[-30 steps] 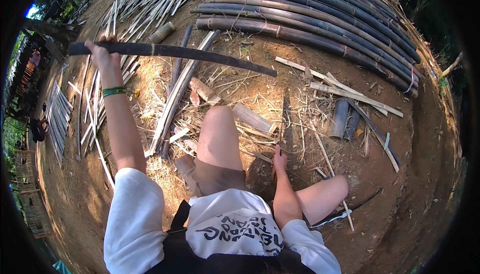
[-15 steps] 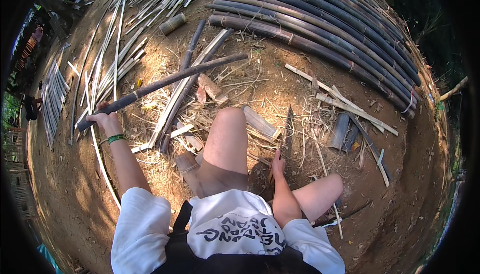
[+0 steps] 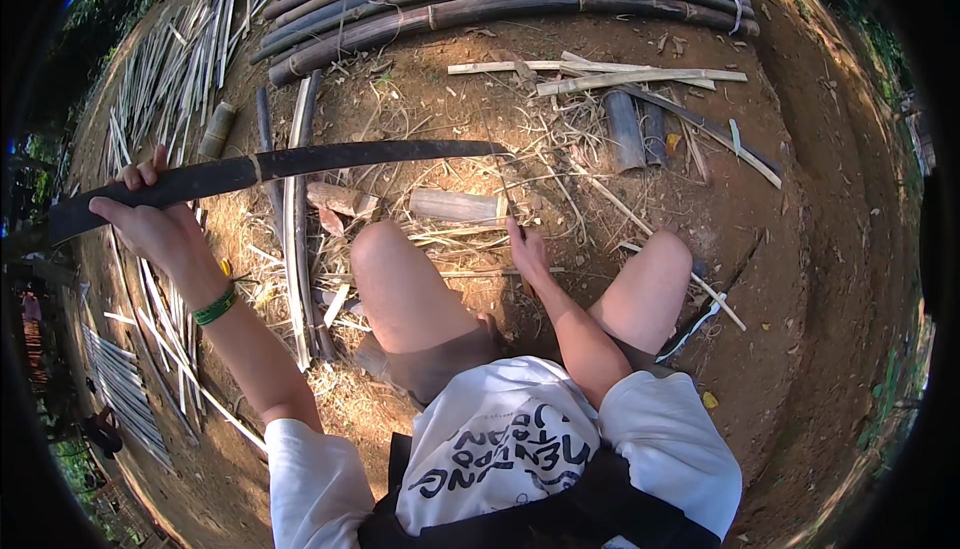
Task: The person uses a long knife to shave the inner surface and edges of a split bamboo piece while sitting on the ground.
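My left hand (image 3: 160,224) grips a long dark split bamboo piece (image 3: 330,157) near its left end, with the thumb below and the fingers over the top. The piece is raised and stretches rightward across the view, tapering to its far end. My right hand (image 3: 530,252) is closed round the handle of a long knife (image 3: 504,181). Its thin blade points away from me, and its tip reaches the bamboo's right end in the view; I cannot tell whether they touch. Beyond my knees lies a short bamboo section (image 3: 450,205), just left of the knife.
Whole bamboo poles (image 3: 500,9) lie stacked at the back. Split strips (image 3: 190,69) are heaped at the far left. Long halves (image 3: 297,229) lie left of my knee. Pale slats (image 3: 640,79) and a short dark tube (image 3: 625,129) rest at right. Shavings litter the ground.
My left hand has raised the split bamboo, bringing it closer and turning it nearly level across the view. The right hand still holds the knife. The view has turned, shifting the ground items.
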